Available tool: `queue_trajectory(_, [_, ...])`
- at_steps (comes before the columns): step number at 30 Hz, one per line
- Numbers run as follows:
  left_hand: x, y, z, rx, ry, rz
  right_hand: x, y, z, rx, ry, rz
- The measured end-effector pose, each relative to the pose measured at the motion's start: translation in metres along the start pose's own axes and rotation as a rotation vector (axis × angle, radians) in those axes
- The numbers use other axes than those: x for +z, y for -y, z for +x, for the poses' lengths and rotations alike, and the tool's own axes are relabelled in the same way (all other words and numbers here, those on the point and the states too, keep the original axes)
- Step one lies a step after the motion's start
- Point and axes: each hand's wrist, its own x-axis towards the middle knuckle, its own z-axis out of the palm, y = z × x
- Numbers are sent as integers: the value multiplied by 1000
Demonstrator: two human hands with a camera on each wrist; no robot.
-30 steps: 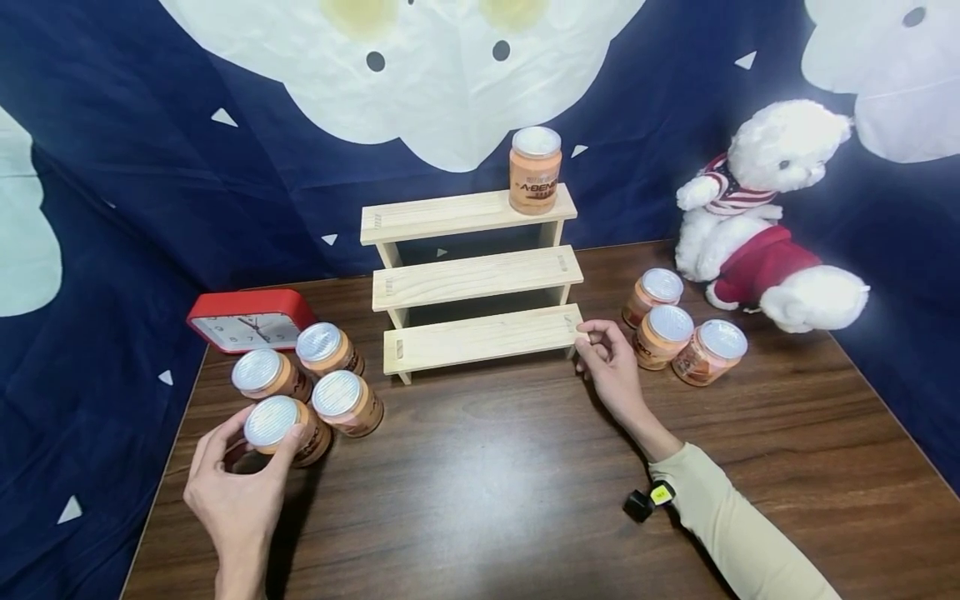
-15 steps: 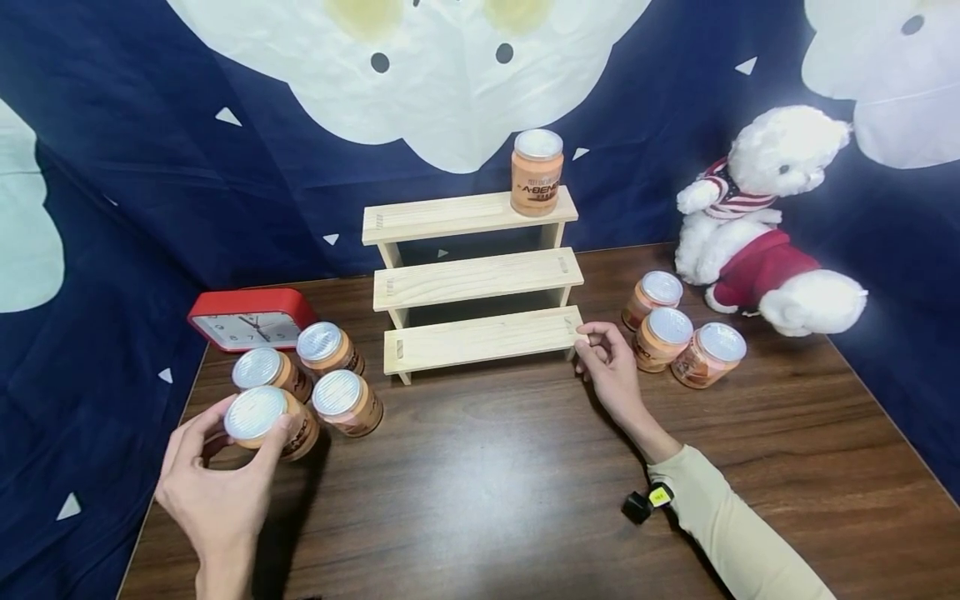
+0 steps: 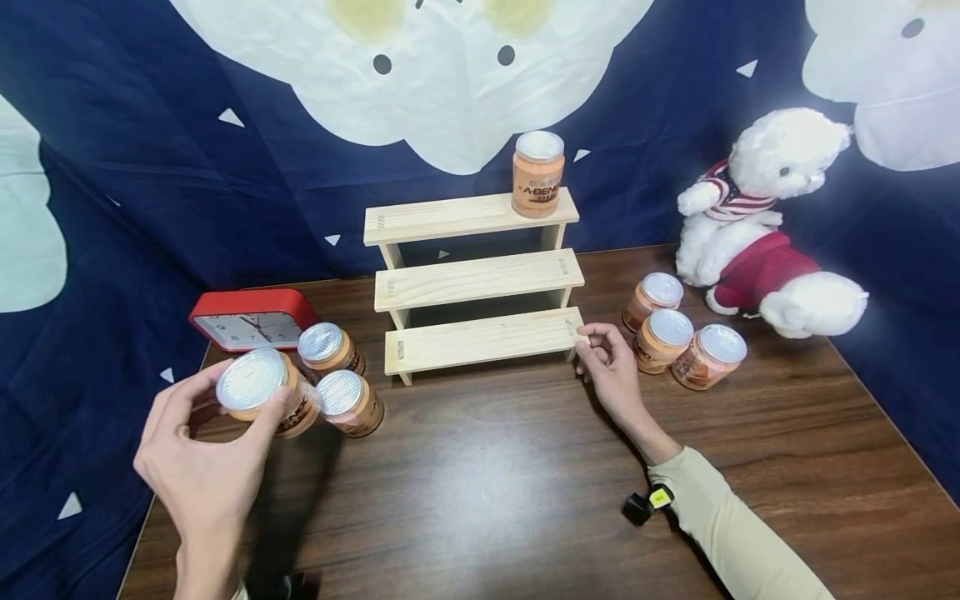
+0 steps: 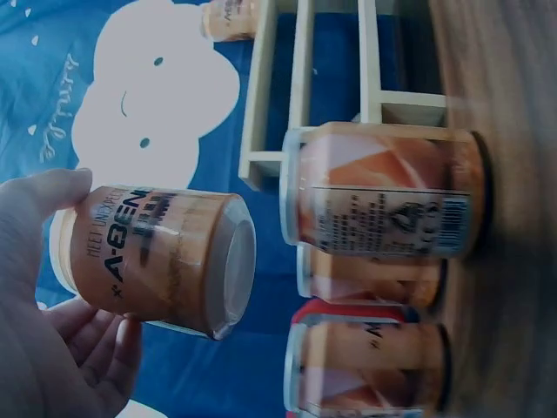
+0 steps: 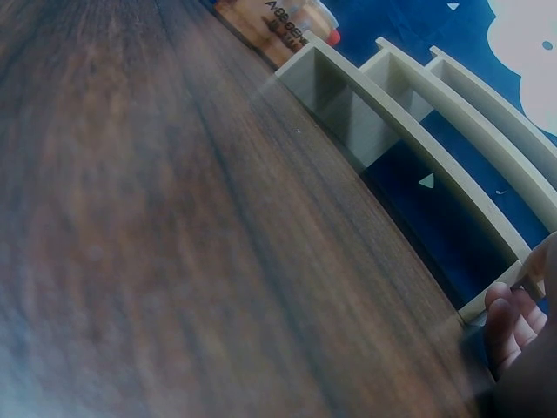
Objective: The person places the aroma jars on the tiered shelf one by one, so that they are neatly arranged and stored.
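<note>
My left hand (image 3: 198, 462) grips one orange jar (image 3: 262, 402) clear of the table (image 3: 487, 483), foil lid tipped up and towards me, long axis slanting. My right hand (image 3: 611, 367) pinches the wooden rack's (image 3: 474, 283) lowest step. I count seven jars: one held, two beside it, three right, one on top.

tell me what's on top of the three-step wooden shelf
One orange jar with a silver lid stands at the right end of the pale wooden shelf's top step. The two lower steps show bare; nothing hides them.
</note>
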Motion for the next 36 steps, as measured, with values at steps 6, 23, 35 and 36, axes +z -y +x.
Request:
queue_trajectory(6, [5,-13,9,-7,17,-68,0,0,0,-7,0,0])
queue_trajectory(23, [56,-51,25,-26,110,-219,-1,-1,-1,-16,1,-9])
queue_trajectory(35, [100,-79,32,-33,211,-431,-1,0,0,-13,6,-8])
queue_trajectory(36, [104,-81,33,-30,218,-436,-1,0,0,-12,5,-10])
